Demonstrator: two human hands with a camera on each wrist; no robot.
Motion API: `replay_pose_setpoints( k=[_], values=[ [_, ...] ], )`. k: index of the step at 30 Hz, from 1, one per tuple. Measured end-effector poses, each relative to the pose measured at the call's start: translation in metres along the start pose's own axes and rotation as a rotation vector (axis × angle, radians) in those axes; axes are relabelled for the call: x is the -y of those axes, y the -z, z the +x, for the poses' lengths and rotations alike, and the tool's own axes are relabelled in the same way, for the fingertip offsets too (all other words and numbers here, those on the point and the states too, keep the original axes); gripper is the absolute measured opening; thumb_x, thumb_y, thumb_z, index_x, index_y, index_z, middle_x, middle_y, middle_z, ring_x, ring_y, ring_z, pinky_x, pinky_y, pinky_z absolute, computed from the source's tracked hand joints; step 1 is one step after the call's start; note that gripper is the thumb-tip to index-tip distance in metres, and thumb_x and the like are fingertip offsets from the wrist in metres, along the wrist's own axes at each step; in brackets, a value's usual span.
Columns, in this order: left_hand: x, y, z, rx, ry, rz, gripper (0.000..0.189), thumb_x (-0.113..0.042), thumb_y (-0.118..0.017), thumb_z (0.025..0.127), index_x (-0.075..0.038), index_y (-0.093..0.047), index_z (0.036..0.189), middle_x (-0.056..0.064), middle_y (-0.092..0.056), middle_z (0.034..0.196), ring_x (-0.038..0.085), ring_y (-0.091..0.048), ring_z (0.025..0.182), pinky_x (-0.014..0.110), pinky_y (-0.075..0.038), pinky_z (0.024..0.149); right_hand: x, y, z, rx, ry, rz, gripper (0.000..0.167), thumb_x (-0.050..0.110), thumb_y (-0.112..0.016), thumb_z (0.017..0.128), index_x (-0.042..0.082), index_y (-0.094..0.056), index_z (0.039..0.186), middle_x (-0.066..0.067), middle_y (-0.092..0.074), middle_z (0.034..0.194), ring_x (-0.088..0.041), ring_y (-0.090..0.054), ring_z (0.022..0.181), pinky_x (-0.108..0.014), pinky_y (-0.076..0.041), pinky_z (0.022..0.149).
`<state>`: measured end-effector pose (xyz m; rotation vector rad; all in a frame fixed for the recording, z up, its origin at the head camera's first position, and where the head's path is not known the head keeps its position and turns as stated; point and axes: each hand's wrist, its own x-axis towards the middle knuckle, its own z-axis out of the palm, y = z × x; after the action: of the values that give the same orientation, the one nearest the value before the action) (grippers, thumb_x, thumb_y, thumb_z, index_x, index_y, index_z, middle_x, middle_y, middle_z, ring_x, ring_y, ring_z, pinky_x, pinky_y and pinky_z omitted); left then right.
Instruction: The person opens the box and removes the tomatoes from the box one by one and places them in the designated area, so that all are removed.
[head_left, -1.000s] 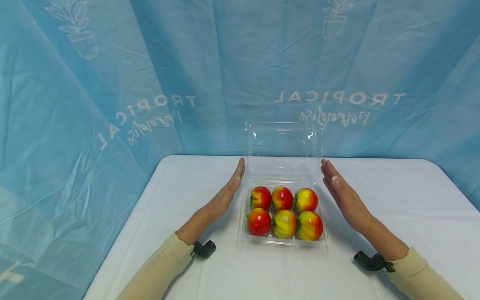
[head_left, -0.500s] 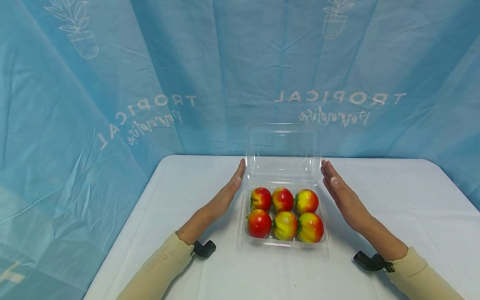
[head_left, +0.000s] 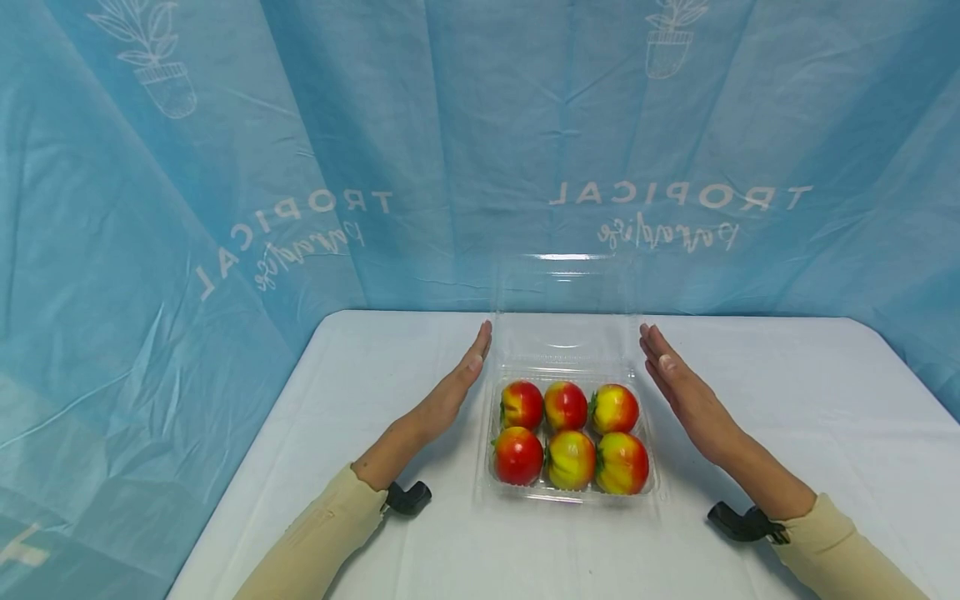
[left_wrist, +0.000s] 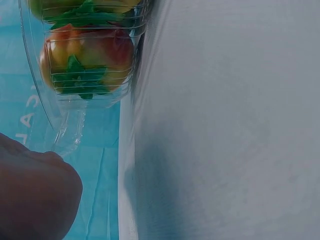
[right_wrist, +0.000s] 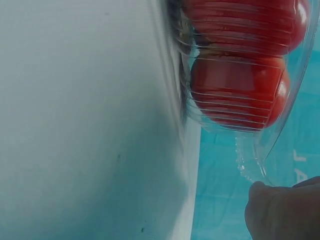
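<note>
Head view: a white-covered table stands against a blue cloth with mirrored white lettering. A clear container lies on it, near the middle of the far edge's run and set in from that edge, with six red-and-yellow fruits in two rows of three. Its lid is raised at the back, the table's far edge showing through it. The left hand and right hand flank the container, fingers straight and close together, gripping nothing. The fingertips are beside the lid's edges; contact is hard to judge. A black band-like device sits at the left cuff, another at the right; the sleeves run off the near edge.

Left wrist view: fruits with green leaves show through the ribbed wall; the hand, dark and cut off, is near the lid.

Right wrist view: redder fruits show behind ribs; the hand is cropped at the lower right corner, by the lid.
</note>
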<state>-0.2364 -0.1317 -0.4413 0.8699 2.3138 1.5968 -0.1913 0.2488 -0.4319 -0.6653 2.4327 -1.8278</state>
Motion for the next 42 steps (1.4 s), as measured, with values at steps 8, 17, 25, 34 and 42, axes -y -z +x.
replay_pose_setpoints(
  k=[8, 17, 25, 34, 42],
  values=[
    [-0.0026, 0.0004, -0.0008, 0.006, 0.027, 0.011, 0.072, -0.056, -0.016, 0.112, -0.022, 0.004, 0.171, -0.011, 0.005, 0.177, 0.012, 0.003, 0.164, 0.053, -0.002, 0.133, -0.0013, 0.0004, -0.0002, 0.001, -0.032, -0.007, 0.062, 0.032, -0.025, 0.118, 0.013, -0.001, 0.171, -0.005, -0.006, 0.179, -0.031, -0.008, 0.164, -0.003, -0.024, 0.115],
    [0.0016, 0.0007, -0.0003, 0.012, 0.071, 0.014, 0.072, -0.059, -0.015, 0.111, -0.025, 0.004, 0.172, -0.011, 0.005, 0.178, 0.015, 0.004, 0.164, 0.058, 0.000, 0.131, -0.0028, 0.0006, -0.0004, 0.009, -0.071, -0.039, 0.061, 0.033, -0.026, 0.118, 0.021, -0.001, 0.172, -0.009, -0.005, 0.179, -0.039, -0.008, 0.162, -0.002, -0.024, 0.113],
    [0.0051, 0.0022, 0.0010, 0.028, 0.105, 0.010, 0.072, -0.060, -0.014, 0.110, -0.027, 0.003, 0.172, -0.013, 0.005, 0.177, 0.014, 0.005, 0.164, 0.058, 0.000, 0.131, -0.0032, 0.0019, 0.0012, 0.030, -0.092, -0.038, 0.062, 0.034, -0.026, 0.118, 0.019, -0.001, 0.172, -0.008, -0.005, 0.179, -0.040, -0.007, 0.162, -0.001, -0.023, 0.111],
    [0.0048, 0.0026, 0.0008, 0.042, 0.120, 0.016, 0.077, -0.065, -0.013, 0.109, -0.023, 0.002, 0.172, -0.012, 0.005, 0.177, 0.012, 0.005, 0.164, 0.053, 0.000, 0.133, -0.0062, 0.0031, 0.0022, 0.052, -0.079, -0.018, 0.062, 0.035, -0.024, 0.118, 0.013, -0.001, 0.171, -0.009, -0.004, 0.178, -0.037, -0.005, 0.163, -0.001, -0.023, 0.113],
    [0.0044, 0.0026, 0.0004, 0.054, 0.143, 0.021, 0.081, -0.069, -0.012, 0.108, -0.022, 0.002, 0.172, -0.010, 0.005, 0.177, 0.013, 0.006, 0.164, 0.052, 0.000, 0.133, -0.0077, 0.0026, 0.0029, 0.059, -0.113, -0.040, 0.062, 0.037, -0.025, 0.118, 0.015, -0.002, 0.172, -0.008, -0.005, 0.179, -0.037, -0.006, 0.163, -0.001, -0.024, 0.112]
  ],
)
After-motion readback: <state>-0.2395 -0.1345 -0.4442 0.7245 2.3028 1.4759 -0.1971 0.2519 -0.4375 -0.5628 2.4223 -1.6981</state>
